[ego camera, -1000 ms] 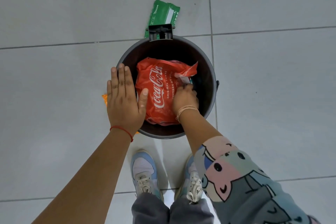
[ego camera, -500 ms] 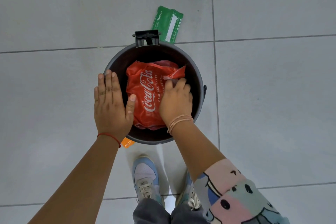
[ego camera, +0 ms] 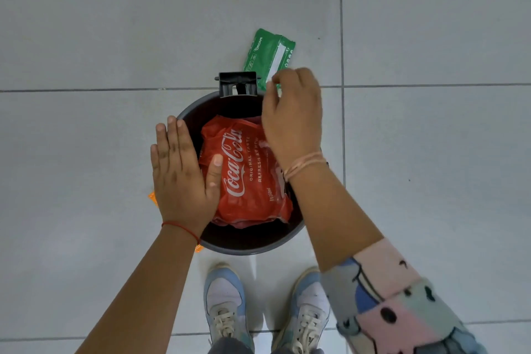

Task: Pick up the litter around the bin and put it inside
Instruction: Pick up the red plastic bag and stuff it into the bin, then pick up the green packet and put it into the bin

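- I look straight down at a round dark bin (ego camera: 247, 244) standing on a pale grey tiled floor (ego camera: 86, 37), with my two trainers (ego camera: 227, 304) just below it.
- A crumpled red drinks wrapper (ego camera: 247, 178) with white lettering already lies inside the bin and fills most of the opening.
- My left hand (ego camera: 181, 178) lies flat and open over the left rim, fingers together, thumb resting on the red wrapper; it grips nothing.
- My right hand (ego camera: 293, 112) reaches across the far side of the bin, its fingers curled and empty, with the fingertips (ego camera: 275, 77) at the near edge of a green packet (ego camera: 267, 54).
- The green packet lies on the floor just behind the bin, beside the black hinge bracket (ego camera: 238, 84) on the rim. I cannot tell whether my fingertips touch it yet.
- A small orange scrap (ego camera: 153, 198) also lies on the floor at the left of the bin, mostly hidden under my left hand and wrist.
- The step in hand, as I judge it, is going for the green packet.
- The next move calls for pinching its near edge, lifting it clear of the bracket and dropping it on top of the red wrapper. The orange scrap is then left to collect.
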`<action>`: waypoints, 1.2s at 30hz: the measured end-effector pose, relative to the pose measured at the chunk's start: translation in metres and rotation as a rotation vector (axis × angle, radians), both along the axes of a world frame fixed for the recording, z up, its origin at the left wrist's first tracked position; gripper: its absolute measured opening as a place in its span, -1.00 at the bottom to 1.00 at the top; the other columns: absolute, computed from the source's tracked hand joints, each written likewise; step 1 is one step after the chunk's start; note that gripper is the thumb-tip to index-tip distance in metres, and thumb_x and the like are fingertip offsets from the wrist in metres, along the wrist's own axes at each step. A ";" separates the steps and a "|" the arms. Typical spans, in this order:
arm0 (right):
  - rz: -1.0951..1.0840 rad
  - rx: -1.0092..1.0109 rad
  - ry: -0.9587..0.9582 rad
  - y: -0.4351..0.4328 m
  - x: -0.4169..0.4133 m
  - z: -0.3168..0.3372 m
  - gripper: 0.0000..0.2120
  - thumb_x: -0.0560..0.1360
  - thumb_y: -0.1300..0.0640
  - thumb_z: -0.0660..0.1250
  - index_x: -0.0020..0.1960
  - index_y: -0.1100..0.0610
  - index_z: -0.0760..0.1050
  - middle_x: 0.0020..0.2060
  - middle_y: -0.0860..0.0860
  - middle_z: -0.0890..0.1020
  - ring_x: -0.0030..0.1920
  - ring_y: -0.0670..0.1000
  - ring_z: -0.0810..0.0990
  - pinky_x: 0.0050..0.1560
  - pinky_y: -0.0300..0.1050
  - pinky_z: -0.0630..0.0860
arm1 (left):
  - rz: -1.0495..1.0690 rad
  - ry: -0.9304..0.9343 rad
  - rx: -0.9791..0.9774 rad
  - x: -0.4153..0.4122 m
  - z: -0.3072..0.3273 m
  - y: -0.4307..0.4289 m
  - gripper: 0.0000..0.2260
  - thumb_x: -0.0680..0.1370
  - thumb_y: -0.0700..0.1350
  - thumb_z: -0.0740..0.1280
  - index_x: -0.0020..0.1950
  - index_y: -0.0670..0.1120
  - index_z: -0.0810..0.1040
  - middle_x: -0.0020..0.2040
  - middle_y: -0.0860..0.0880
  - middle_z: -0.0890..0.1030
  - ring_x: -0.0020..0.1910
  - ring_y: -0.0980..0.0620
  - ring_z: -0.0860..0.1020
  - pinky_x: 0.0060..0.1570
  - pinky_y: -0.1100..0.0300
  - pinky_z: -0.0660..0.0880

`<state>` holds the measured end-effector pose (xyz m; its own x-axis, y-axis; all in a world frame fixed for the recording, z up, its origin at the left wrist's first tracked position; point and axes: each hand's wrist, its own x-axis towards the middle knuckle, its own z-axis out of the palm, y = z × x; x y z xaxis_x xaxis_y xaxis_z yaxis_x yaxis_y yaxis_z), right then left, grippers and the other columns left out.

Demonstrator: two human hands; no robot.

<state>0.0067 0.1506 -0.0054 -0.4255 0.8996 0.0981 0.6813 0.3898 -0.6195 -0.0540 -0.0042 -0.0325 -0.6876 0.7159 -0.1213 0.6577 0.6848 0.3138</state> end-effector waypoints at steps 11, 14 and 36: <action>0.038 -0.342 -0.186 0.034 -0.002 -0.015 -0.76 0.61 0.19 0.15 0.04 0.26 0.57 0.01 0.17 0.64 0.04 0.10 0.55 -0.05 -0.24 0.33 | -0.023 -0.086 -0.022 -0.008 0.006 -0.001 -0.29 0.53 0.28 -0.22 0.48 -0.23 0.03 0.50 -0.22 0.09 0.49 -0.12 -0.02 0.44 0.00 -0.09; 0.010 -0.508 -0.140 0.047 0.002 -0.006 -0.77 0.60 0.18 0.19 0.10 0.25 0.58 0.09 0.15 0.64 0.11 0.08 0.56 0.01 -0.30 0.33 | -0.035 -0.127 -0.025 -0.008 0.011 0.002 -0.30 0.54 0.27 -0.22 0.48 -0.23 0.03 0.50 -0.21 0.09 0.48 -0.11 -0.01 0.44 -0.01 -0.07; 0.926 -0.226 -1.001 0.106 -0.009 -0.181 -0.51 0.61 0.04 0.13 0.48 -0.15 0.05 0.53 0.08 -0.24 0.52 0.21 -0.23 0.50 0.14 -0.02 | -0.196 0.120 -0.053 -0.049 -0.012 0.082 -0.33 0.55 0.26 -0.20 0.48 -0.20 0.02 0.50 -0.18 0.08 0.49 -0.10 -0.03 0.45 0.03 -0.10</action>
<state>-0.0021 0.2565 -0.1860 -0.6734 0.2086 -0.7093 0.4195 0.8978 -0.1342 -0.1027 0.0777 -0.0447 -0.5478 0.8319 -0.0881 0.8102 0.5539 0.1919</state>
